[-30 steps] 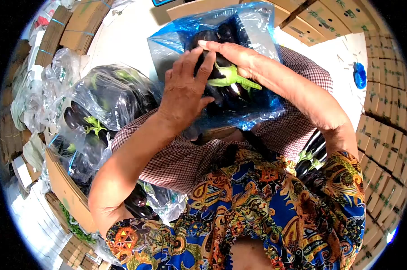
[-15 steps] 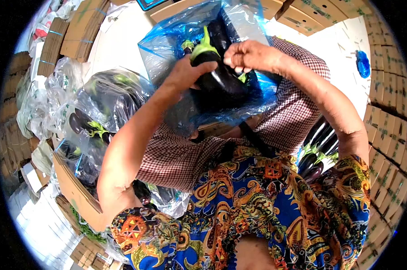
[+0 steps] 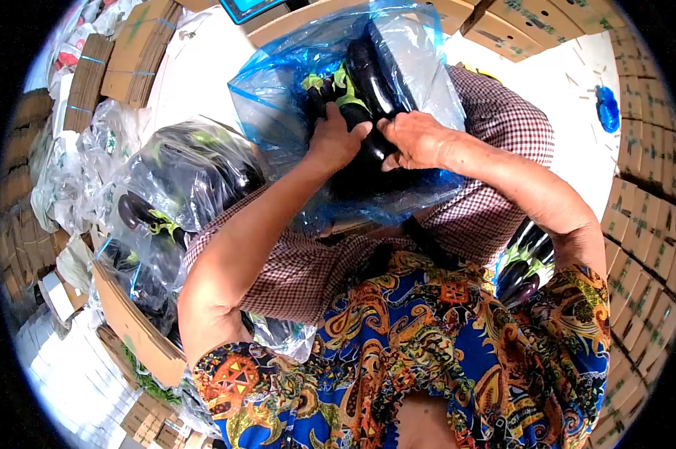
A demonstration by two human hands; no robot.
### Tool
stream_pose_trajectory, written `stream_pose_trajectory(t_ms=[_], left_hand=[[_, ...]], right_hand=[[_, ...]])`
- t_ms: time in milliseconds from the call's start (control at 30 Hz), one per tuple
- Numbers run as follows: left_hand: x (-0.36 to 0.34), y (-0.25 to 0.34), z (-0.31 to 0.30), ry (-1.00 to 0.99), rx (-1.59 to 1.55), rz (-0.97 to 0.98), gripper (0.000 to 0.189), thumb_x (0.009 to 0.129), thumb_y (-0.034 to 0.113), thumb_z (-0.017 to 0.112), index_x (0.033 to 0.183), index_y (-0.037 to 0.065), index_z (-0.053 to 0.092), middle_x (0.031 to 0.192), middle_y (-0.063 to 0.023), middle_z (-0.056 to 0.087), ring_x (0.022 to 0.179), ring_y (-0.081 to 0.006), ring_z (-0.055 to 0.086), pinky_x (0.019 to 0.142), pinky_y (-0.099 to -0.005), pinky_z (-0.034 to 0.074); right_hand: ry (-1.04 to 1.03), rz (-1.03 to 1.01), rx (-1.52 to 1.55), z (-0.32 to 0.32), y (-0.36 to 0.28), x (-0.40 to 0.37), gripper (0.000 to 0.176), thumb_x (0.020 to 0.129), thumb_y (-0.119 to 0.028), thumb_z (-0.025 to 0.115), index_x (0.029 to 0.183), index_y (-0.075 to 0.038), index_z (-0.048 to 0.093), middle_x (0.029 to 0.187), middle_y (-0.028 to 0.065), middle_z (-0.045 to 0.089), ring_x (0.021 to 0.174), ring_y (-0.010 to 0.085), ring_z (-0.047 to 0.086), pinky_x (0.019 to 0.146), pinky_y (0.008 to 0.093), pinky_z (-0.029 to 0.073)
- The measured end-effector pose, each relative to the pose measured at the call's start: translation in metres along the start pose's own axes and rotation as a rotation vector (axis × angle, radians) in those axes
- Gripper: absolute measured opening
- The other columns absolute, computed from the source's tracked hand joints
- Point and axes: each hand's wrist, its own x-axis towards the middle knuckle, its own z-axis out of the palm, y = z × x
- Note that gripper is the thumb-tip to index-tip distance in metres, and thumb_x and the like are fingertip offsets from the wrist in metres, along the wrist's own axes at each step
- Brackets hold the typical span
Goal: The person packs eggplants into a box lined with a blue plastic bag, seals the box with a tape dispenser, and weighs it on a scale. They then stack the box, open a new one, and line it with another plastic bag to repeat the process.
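Cartons stand in one stacked wall down the right edge, and flat cardboard bundles crowd the upper left. The white surface between them shows only two bare patches, one beside the bundles and one at the far right. Two plastic bags take the middle. The blue bag sits straight ahead in a brown box, its mouth open toward the person and its crumpled rim standing up round both wrists, so there is little room at either side. The clear bag, packed with dark eggplants, lies just left of it in a second open box, close against the left forearm. Both hands are inside the blue bag's mouth. The left hand is clenched round the dark body of one eggplant, which is tilted with its green cap pointing away from the person. The right hand grasps the same eggplant from the other side with its fingers curled under. At least two more eggplants lie beside it in the bag; those deeper down cannot be counted. One scale shows at the top edge.
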Motion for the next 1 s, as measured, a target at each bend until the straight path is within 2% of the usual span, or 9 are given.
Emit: stream_pose_trajectory(t_ms=[33,133,167,300,367,433,533,700,1000], left_hand=[[0.001,0.002,-0.001,-0.033,0.036,-0.022,0.093,0.085,0.050,0.059,0.141,-0.010,0.016,0.127,-0.0390,0.044,0.115,-0.0493,0.049,0.098,-0.0491,0.041],[-0.002,0.014,-0.007,-0.096,0.099,-0.066,0.092,0.085,0.050,0.058,0.139,-0.011,0.017,0.131,-0.0380,0.040,0.117,-0.0465,0.048,0.094,-0.0493,0.044],[0.003,0.000,0.008,0.063,0.076,0.003,0.082,0.083,0.048,0.060,0.130,-0.011,0.027,0.119,-0.0383,0.047,0.109,-0.0511,0.050,0.093,-0.0521,0.043],[-0.019,0.011,-0.015,0.239,0.217,0.363,0.073,0.077,0.029,0.069,0.128,-0.007,0.032,0.123,-0.0298,0.045,0.110,-0.0464,0.048,0.095,-0.0473,0.042],[-0.040,0.026,-0.038,0.180,0.168,0.546,0.056,0.079,0.022,0.065,0.124,-0.002,0.043,0.117,-0.0250,0.049,0.106,-0.0425,0.051,0.091,-0.0479,0.043],[-0.065,0.048,-0.068,-0.026,0.144,0.511,0.046,0.083,0.026,0.064,0.119,0.003,0.047,0.098,-0.0191,0.055,0.088,-0.0387,0.058,0.075,-0.0475,0.048],[-0.098,0.057,-0.095,-0.067,0.042,0.615,0.045,0.085,0.027,0.064,0.121,0.004,0.048,0.093,-0.0174,0.056,0.082,-0.0370,0.059,0.069,-0.0456,0.049],[-0.107,0.036,-0.087,-0.153,-0.007,0.597,0.047,0.086,0.027,0.064,0.125,0.006,0.046,0.092,-0.0166,0.058,0.079,-0.0363,0.060,0.067,-0.0440,0.051],[-0.105,0.027,-0.076,-0.197,0.243,0.763,0.053,0.082,0.027,0.065,0.127,0.006,0.046,0.093,-0.0114,0.059,0.081,-0.0298,0.061,0.069,-0.0408,0.053]], right_hand=[[-0.022,0.044,0.020,-0.001,-0.004,-0.001,0.049,0.074,-0.035,0.076,0.103,0.002,0.061,0.089,0.0207,0.067,0.090,0.0385,0.065,0.076,0.0447,0.053],[0.005,0.023,0.047,0.001,-0.008,-0.001,0.046,0.074,-0.033,0.076,0.099,0.002,0.061,0.088,0.0214,0.067,0.087,0.0381,0.065,0.076,0.0448,0.054],[0.049,-0.005,0.037,0.003,-0.008,-0.001,0.042,0.074,-0.032,0.076,0.095,0.002,0.062,0.085,0.0207,0.066,0.084,0.0390,0.065,0.075,0.0452,0.054],[-0.009,0.006,0.032,-0.003,-0.008,-0.006,0.040,0.078,-0.035,0.073,0.090,0.000,0.060,0.078,0.0193,0.064,0.078,0.0398,0.064,0.069,0.0470,0.052],[0.031,-0.051,0.077,-0.022,-0.011,-0.013,0.038,0.081,-0.035,0.070,0.092,0.000,0.060,0.075,0.0196,0.063,0.078,0.0395,0.062,0.067,0.0474,0.050],[0.158,-0.099,0.177,-0.048,-0.012,-0.021,0.035,0.085,-0.032,0.067,0.098,0.000,0.060,0.077,0.0216,0.064,0.080,0.0396,0.063,0.069,0.0464,0.050],[0.231,0.018,0.410,-0.079,-0.002,-0.027,0.044,0.084,-0.023,0.069,0.119,0.002,0.058,0.097,0.0184,0.068,0.089,0.0315,0.067,0.078,0.0373,0.053],[0.309,0.132,0.506,-0.079,0.018,-0.021,0.038,0.089,-0.025,0.065,0.114,0.002,0.060,0.094,0.0168,0.069,0.088,0.0242,0.067,0.078,0.0338,0.051],[0.311,0.152,0.584,-0.065,0.021,-0.014,0.035,0.089,-0.023,0.064,0.113,0.003,0.060,0.091,0.0171,0.069,0.082,0.0266,0.068,0.075,0.0353,0.053]])
